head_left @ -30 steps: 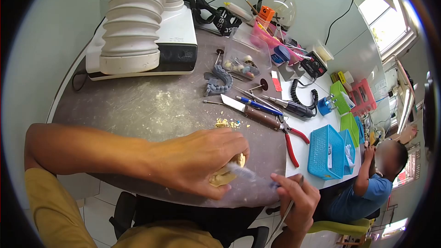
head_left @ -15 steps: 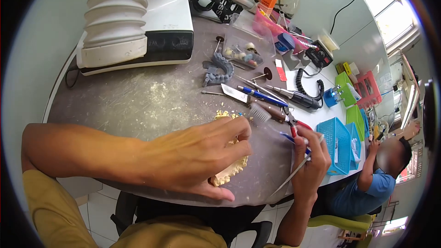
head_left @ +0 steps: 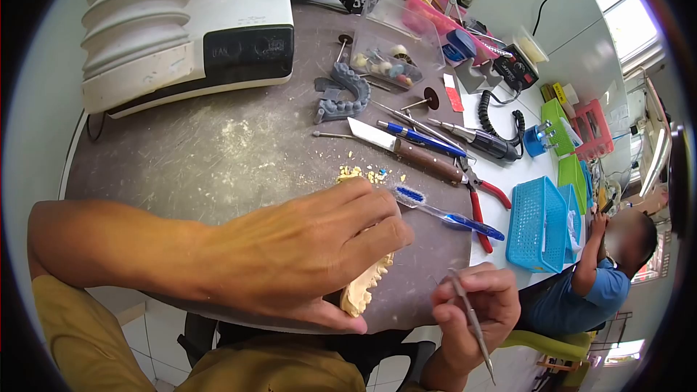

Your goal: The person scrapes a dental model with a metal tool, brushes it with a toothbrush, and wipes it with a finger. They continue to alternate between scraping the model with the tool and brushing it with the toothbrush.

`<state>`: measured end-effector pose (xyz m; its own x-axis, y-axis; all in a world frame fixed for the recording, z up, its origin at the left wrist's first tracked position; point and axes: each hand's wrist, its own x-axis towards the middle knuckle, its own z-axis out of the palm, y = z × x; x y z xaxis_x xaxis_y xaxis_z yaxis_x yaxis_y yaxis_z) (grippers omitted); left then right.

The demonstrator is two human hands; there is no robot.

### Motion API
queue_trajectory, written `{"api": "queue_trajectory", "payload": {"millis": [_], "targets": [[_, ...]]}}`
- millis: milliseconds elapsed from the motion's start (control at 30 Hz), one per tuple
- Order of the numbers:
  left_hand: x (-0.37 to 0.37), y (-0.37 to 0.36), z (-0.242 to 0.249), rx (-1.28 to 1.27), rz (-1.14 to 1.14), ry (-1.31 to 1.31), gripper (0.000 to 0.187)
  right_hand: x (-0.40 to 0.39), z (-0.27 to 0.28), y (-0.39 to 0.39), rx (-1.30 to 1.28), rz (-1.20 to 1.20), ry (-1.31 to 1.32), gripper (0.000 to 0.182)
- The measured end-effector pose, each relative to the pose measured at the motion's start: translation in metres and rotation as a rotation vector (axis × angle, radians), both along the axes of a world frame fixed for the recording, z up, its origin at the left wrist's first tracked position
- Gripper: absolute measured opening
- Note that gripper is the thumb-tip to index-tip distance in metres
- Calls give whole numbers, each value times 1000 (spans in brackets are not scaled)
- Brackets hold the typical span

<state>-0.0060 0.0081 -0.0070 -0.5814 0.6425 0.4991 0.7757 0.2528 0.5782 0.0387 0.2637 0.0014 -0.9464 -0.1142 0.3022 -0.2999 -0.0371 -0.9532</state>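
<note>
Left hand (head_left: 290,247) fingers clamped over plaster cast (head_left: 365,287), frame centre; right hand (head_left: 472,305) fingers pinching metal pick (head_left: 473,323), lower right.

Toothbrush (head_left: 444,211) on table (head_left: 218,152), just right of left hand (head_left: 305,250); plaster cast (head_left: 365,284) under that hand. Pliers (head_left: 479,196) behind toothbrush; basket (head_left: 536,225) further right. Right hand (head_left: 475,312) at table's near edge.

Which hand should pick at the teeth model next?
Probably the right hand: it already holds the metal pick, beside the teeth model. The left hand is busy gripping that model.
</note>
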Motion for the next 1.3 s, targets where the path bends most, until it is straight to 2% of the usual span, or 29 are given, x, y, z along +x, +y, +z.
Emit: {"api": "queue_trajectory", "payload": {"millis": [33,100,133,267,400,467,567,800,933,1000,1300], "targets": [[0,-1,0,0,2,-2,84,-1,-1,2,0,2,-2,35],[0,-2,1,-24,-21,17,86,-2,-4,8,237,117,74,28],[0,-2,1,-27,-21,17,86,-4,-4,5,260,104,128,23],[-1,-2,4,-53,-20,-6,82,-10,-4,-6,384,74,284,25],[3,-1,-1,-81,-1,-21,77,-4,-13,-15,330,-6,217,26],[3,-1,0,-88,-10,-18,76,-2,-14,-13,458,15,266,27],[1,-1,0,-97,-15,-14,75,-1,-12,-15,521,23,276,26],[5,-1,4,-93,-17,-37,74,-3,-13,-13,502,-7,326,28],[6,2,-4,-24,-19,-9,75,-5,-17,-8,459,41,238,29],[6,2,-6,32,-13,-144,77,-3,-18,-7,422,31,202,30],[0,-3,1,-16,-51,-233,71,-6,-18,-10,439,77,247,28]]}}
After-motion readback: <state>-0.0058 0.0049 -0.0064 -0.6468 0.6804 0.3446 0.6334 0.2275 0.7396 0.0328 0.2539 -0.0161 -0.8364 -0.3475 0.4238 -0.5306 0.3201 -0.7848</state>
